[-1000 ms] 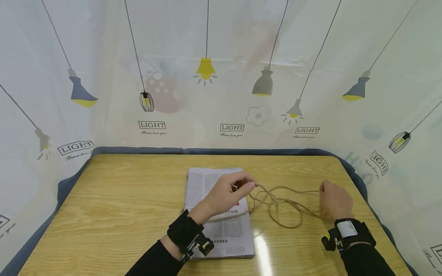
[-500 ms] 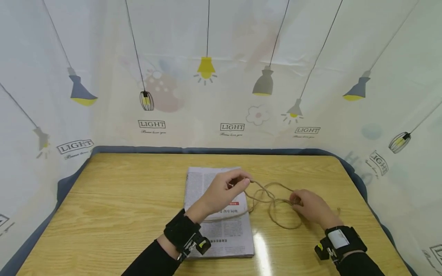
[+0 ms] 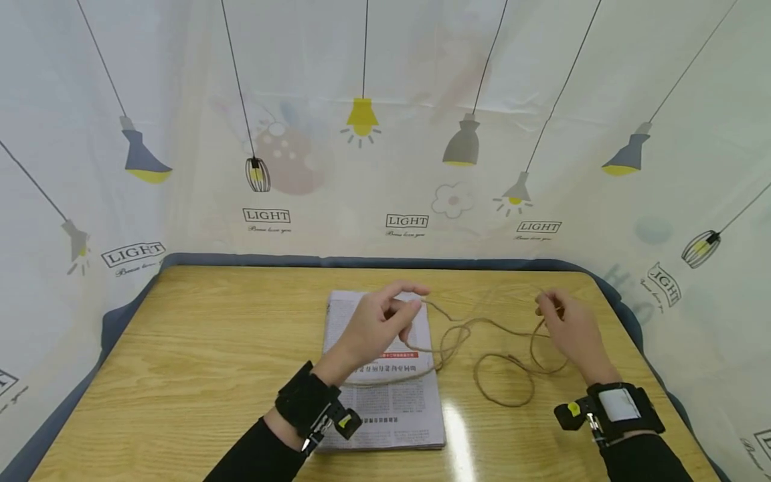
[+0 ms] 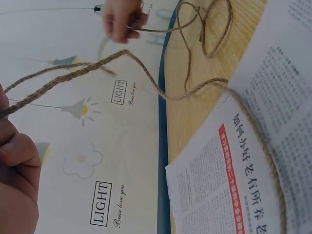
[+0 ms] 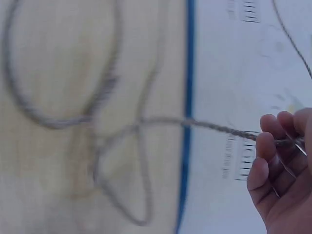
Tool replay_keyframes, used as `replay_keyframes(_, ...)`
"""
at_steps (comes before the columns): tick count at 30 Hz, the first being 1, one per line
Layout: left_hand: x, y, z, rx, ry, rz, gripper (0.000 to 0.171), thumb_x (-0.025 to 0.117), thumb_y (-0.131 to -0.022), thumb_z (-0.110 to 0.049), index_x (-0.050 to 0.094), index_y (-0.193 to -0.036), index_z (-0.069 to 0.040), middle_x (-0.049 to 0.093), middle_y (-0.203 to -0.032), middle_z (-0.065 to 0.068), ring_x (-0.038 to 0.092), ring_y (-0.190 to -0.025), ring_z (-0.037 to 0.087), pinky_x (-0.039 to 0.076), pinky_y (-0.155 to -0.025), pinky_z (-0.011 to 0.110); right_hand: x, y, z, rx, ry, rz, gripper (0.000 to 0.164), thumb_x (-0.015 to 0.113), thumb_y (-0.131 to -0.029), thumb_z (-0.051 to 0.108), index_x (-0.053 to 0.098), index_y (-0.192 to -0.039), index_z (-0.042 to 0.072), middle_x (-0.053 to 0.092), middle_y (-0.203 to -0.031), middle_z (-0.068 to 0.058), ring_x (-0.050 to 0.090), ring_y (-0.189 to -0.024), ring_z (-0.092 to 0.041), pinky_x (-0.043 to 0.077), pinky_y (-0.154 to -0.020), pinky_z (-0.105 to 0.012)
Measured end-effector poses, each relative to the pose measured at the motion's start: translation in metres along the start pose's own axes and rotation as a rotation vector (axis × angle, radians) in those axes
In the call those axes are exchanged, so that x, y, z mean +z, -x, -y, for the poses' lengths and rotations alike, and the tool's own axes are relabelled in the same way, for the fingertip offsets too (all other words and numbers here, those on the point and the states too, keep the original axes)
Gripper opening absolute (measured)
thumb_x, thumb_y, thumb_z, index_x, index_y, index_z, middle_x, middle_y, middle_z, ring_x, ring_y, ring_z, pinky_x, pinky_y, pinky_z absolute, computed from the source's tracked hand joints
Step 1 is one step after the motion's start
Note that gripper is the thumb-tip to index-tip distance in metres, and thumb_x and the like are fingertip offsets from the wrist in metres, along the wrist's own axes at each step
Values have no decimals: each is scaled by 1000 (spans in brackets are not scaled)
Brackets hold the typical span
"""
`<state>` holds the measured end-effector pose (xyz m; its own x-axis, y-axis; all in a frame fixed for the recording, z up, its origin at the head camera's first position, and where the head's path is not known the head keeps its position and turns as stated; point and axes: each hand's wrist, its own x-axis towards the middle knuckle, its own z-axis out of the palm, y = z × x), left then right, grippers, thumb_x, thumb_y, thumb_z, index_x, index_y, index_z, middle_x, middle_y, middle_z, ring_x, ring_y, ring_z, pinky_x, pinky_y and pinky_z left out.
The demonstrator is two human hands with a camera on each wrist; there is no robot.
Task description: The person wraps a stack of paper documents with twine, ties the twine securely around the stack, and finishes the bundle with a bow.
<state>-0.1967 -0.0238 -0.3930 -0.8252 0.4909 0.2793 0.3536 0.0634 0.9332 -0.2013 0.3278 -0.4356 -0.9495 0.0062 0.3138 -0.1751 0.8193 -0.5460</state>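
The left hand, mid-frame, and right hand, at right, pinch jute twine: likely light, limp, best held near ends.

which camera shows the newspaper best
The head view: it shows nearly the whole newspaper, though the left hand blocks part. The left wrist view gives a closer but cropped piece, with its red strip; the right wrist view shows none.
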Motion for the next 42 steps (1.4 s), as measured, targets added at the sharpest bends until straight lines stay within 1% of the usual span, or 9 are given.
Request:
replay_keyframes(7, -6, 1, 8, -48, -161, -106, 22, 50, -103, -32, 67, -110, -20, 62, -72, 5, 53, -58, 18, 35, -52, 22, -25, -11, 19, -21, -63, -137, 37, 39, -106, 31, 65, -98, 7, 60, -75, -7, 40, -49, -10, 33, -48, -26)
replay_keyframes(11, -8, 2, 16, -49, -260, -129, 19, 51, -102, -31, 67, -105, -21, 65, -85, 0, 56, -69, 19, 43, -61, 22, -37, -13, 28, -38, -68, -43, 34, 40, -106, 32, 65, -101, 10, 47, -64, -3, 33, -43, -15, 30, -45, -30)
replay_keyframes(17, -8, 5, 24, -93, -340, 7, 17, 53, -101, -26, 68, -109, -21, 67, -97, -6, 53, -65, 11, 47, -62, 24, -47, -12, 42, -71, -141, 181, 25, 43, -105, 30, 58, -98, 11, 32, -57, 2, 28, -42, -15, 31, -47, -32)
replay_keyframes(23, -7, 8, 25, -127, -343, 143, 33, 46, -97, -4, 66, -116, -21, 69, -113, 0, 49, -58, 11, 43, -56, 22, -50, -15, 64, -82, -259, 154, 27, 38, -106, 27, 60, -100, 12, 33, -54, 3, 27, -38, -16, 32, -42, -32)
replay_keyframes(28, -2, 4, 20, -109, -293, 87, 31, 47, -101, -14, 60, -127, -25, 65, -110, -4, 56, -62, 20, 44, -52, 23, -41, -16, 93, -132, -390, 275, 30, 36, -107, 26, 60, -106, 7, 35, -58, 0, 26, -42, -18, 33, -44, -32)
replay_keyframes(31, 4, -1, 13, -41, -272, 54, 36, 53, -101, -26, 51, -137, -30, 63, -101, -6, 49, -57, 13, 41, -53, 23, -27, -16, 109, -173, -432, 391, 30, 36, -107, 23, 59, -107, 5, 41, -62, -4, 31, -46, -17, 37, -49, -30)
replay_keyframes(35, 12, -6, 2, 16, -273, 75, 47, 53, -101, -31, 40, -146, -33, 65, -88, -6, 39, -47, 8, 37, -50, 22, -6, -16, 126, -201, -392, 464, 26, 40, -106, 24, 62, -104, 9, 50, -66, -5, 36, -47, -12, 38, -49, -28)
replay_keyframes(38, 15, -8, -2, 15, -331, 60, 39, 50, -102, -33, 47, -140, -28, 67, -80, -6, 44, -47, 9, 38, -48, 21, 8, -15, 135, -204, -370, 488, 23, 45, -105, 28, 62, -102, 13, 55, -66, -1, 34, -45, -7, 33, -44, -25)
replay_keyframes(42, 11, -9, -1, -16, -407, -9, 24, 51, -102, -33, 60, -121, -21, 66, -78, -9, 48, -51, 9, 38, -49, 21, 19, -13, 141, -192, -446, 529, 19, 48, -103, 27, 53, -110, 10, 58, -64, -5, 37, -44, -7, 35, -44, -25)
